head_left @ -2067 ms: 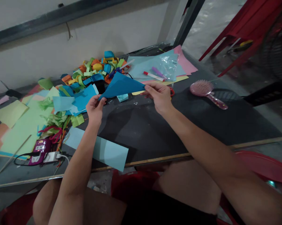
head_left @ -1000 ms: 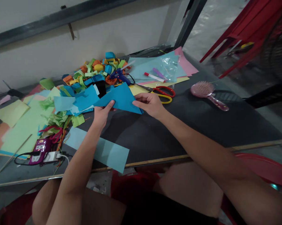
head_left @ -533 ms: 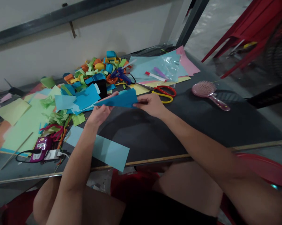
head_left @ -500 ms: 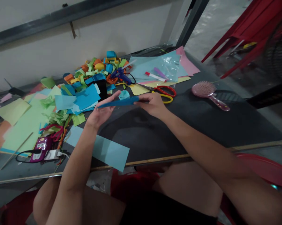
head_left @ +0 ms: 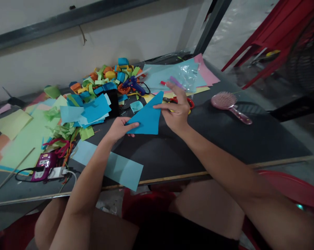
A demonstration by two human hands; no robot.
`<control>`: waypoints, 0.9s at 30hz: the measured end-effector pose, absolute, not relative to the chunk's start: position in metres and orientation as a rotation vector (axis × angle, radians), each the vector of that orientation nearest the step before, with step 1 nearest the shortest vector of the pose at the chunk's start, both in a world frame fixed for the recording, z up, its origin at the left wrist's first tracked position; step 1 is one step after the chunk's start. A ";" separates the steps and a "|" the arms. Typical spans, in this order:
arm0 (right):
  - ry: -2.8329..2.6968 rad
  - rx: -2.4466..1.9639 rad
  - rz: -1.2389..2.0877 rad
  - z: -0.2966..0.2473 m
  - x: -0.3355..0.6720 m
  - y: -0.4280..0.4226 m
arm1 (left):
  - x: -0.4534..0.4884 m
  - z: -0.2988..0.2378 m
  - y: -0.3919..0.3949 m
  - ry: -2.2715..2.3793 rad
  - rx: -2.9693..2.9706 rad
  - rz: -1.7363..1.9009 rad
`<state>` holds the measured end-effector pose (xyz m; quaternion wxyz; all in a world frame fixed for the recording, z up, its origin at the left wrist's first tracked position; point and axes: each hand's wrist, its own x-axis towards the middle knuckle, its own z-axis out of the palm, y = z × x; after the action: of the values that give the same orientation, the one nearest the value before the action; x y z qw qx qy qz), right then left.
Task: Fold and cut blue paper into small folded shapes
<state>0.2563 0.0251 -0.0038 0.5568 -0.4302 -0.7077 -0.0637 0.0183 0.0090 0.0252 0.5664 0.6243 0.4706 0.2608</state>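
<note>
A folded blue paper triangle (head_left: 146,118) is held just above the dark tabletop (head_left: 224,139). My left hand (head_left: 119,127) pinches its lower left corner with thumb on top. My right hand (head_left: 176,111) grips its right edge between thumb and forefinger, the other fingers spread upward. Behind my right hand lie red-and-yellow scissors (head_left: 190,101), mostly hidden. A small light blue scrap (head_left: 136,106) lies just beyond the triangle.
A light blue strip (head_left: 112,166) lies at the table's front edge. Cut paper pieces (head_left: 104,78) and a blue glue gun (head_left: 133,83) are heaped at the back. A pink hairbrush (head_left: 230,104) lies right, markers (head_left: 172,82) on plastic behind, a purple device (head_left: 42,166) with cable at left.
The blue triangle has been turned over from edge-on to face up and lowered toward me. My right hand's fingers have spread out; my left hand now pinches the lower corner.
</note>
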 end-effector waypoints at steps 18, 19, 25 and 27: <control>-1.548 -1.216 -0.187 0.001 0.261 0.019 | 0.005 0.021 0.028 1.058 1.140 1.470; -1.543 -1.220 -0.205 0.002 0.261 0.019 | 0.005 0.021 0.027 1.040 1.134 1.463; -1.483 -1.215 -0.348 0.002 0.260 0.019 | 0.004 0.024 0.023 0.937 1.151 1.448; -1.483 -1.187 -0.359 0.003 0.260 0.019 | 0.005 0.023 0.023 0.922 1.151 1.463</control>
<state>0.2604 0.0185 0.0027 0.5682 -0.5053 -0.6312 -0.1529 0.0048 0.0233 0.0231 0.5072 0.4775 0.3825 0.6070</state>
